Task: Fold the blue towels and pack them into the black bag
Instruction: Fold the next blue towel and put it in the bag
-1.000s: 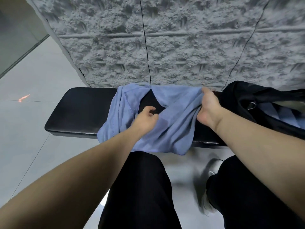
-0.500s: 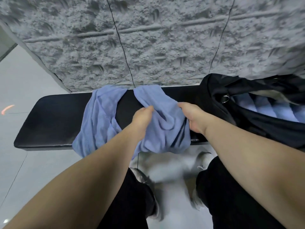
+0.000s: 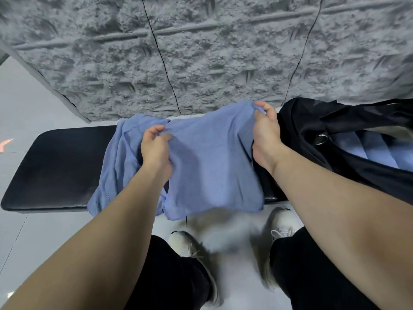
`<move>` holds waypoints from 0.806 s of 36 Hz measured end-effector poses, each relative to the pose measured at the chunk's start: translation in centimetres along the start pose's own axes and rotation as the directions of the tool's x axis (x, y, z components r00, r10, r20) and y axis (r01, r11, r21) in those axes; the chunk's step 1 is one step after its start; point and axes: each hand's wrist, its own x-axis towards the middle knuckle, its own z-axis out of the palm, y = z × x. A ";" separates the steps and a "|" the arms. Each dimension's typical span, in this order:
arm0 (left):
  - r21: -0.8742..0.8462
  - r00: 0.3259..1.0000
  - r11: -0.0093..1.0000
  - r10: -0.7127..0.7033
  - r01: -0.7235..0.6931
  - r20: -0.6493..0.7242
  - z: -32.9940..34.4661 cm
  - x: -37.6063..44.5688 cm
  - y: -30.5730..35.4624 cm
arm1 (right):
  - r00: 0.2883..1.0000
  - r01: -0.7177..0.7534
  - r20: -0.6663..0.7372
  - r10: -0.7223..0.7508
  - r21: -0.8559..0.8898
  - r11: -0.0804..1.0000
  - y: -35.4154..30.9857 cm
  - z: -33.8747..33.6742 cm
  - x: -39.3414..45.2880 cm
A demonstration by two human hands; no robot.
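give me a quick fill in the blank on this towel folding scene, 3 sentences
1. Both hands hold one ____ towel stretched between them.
2. A second towel lies on the black ____.
3. Folded towels already sit inside the black ____, at the right hand's side, away from the left hand.

Missing words: blue; bench; bag

Your left hand [image 3: 156,153] no longer sits buried in the bunched folds; it now pinches the towel [image 3: 210,166] at its top left corner, thumb and fingers closed on the hem. Your right hand [image 3: 266,135] rises from the near edge and grips the top right corner, higher and farther from your left than half a second ago. Between your fingers the cloth, crumpled before, now stretches into a flat sheet and hangs below your knuckles. The second towel [image 3: 118,166] lies uncovered just left of your left fingers.
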 end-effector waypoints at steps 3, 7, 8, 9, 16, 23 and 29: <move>0.113 0.993 0.986 0.119 -0.120 0.014 0.4 0.5 -0.1 | 0.997 0.078 -0.003 -0.078 -0.058 0.995 -0.4 0.2 0.8; 0.252 0.988 0.955 0.150 -0.153 0.034 0.7 1.3 -0.7 | 0.976 0.195 -0.040 -0.213 -0.262 0.945 -0.4 -0.3 1.8; 0.289 0.990 0.947 0.136 -0.140 0.035 0.7 1.5 -1.0 | 0.976 0.187 -0.042 -0.212 -0.331 0.925 -0.1 -0.5 2.0; 0.327 0.992 0.936 0.123 -0.126 0.031 0.6 1.6 -1.3 | 0.982 0.159 -0.034 -0.188 -0.402 0.902 0.2 -0.7 2.2; 0.487 0.993 0.866 0.101 -0.117 0.058 0.3 0.7 -1.7 | 0.998 -0.031 0.025 0.062 -0.652 0.758 1.2 -2.5 2.0; 0.562 0.981 0.818 0.016 -0.123 0.191 -1.1 -0.8 -1.6 | 0.980 0.052 0.180 0.088 -0.654 0.755 1.0 -3.3 0.0; 0.533 0.923 0.844 -0.162 -0.053 0.348 -2.4 -2.9 -0.3 | 0.978 0.168 0.204 -0.042 -0.654 0.737 -0.1 -4.8 -0.9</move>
